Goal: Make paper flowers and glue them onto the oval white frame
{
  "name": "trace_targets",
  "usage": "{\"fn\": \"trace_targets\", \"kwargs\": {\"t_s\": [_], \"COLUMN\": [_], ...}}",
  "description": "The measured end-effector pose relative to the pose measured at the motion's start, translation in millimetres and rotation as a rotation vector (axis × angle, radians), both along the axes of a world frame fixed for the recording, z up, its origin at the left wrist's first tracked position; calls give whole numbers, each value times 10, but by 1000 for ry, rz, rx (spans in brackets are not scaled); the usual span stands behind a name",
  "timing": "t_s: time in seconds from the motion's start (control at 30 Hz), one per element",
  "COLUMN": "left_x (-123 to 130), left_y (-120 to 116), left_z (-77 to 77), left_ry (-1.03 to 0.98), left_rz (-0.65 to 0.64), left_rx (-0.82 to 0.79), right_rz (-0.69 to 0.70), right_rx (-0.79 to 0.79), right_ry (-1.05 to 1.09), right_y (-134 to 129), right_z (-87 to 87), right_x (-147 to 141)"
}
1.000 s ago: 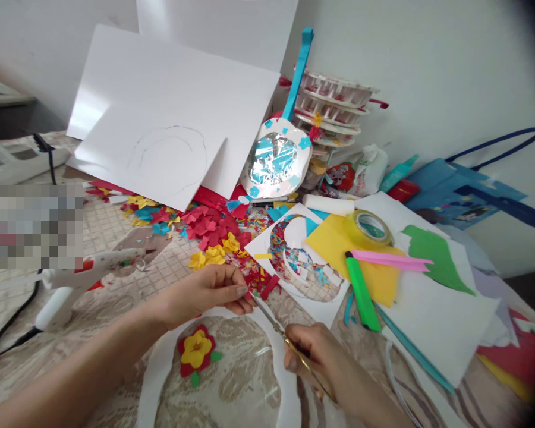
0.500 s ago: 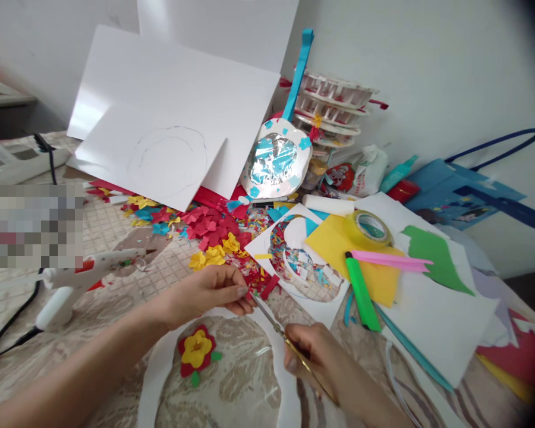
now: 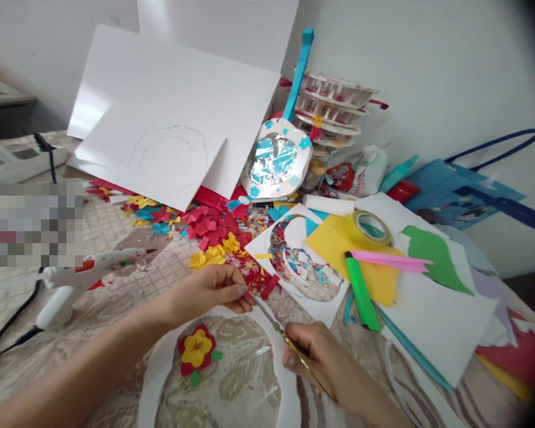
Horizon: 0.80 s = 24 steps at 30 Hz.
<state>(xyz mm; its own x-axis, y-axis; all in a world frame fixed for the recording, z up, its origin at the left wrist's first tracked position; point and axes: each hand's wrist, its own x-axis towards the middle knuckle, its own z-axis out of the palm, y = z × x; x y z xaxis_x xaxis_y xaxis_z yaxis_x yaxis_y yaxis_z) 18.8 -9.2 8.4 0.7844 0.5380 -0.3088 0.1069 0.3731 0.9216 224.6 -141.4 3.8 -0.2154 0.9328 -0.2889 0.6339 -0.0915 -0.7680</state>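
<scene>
Scissors (image 3: 277,327), gripped by the right hand (image 3: 314,353) at the ring (image 3: 154,370), point to red paper (image 3: 249,295) the left hand (image 3: 218,291) pinches; beyond the ring, bag (image 3: 371,169) lettering is illegible.

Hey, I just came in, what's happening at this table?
A person is busy with paper pieces. The right hand holds gold-handled scissors, their tips close to the fingertips of the left hand, which pinches something small and red. Below lies a white wavy ring with a red and yellow flower inside it. Piles of red paper flowers and yellow ones lie beyond the hands.
</scene>
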Motion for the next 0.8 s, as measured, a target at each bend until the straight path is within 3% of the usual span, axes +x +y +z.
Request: {"fn": "trace_targets", "kwargs": {"t_s": [0.57, 0.8], "left_x": [4, -4], "left_y": [-10, -14], "left_z": [28, 35], "left_ry": [28, 20], "left_rz": [10, 1], "left_rx": [3, -12], "right_rz": [-23, 13], "right_rx": [-15, -37], "right_ry": [-37, 21], "right_y": [24, -34], "right_z": [80, 21], "right_x": [-32, 6]}}
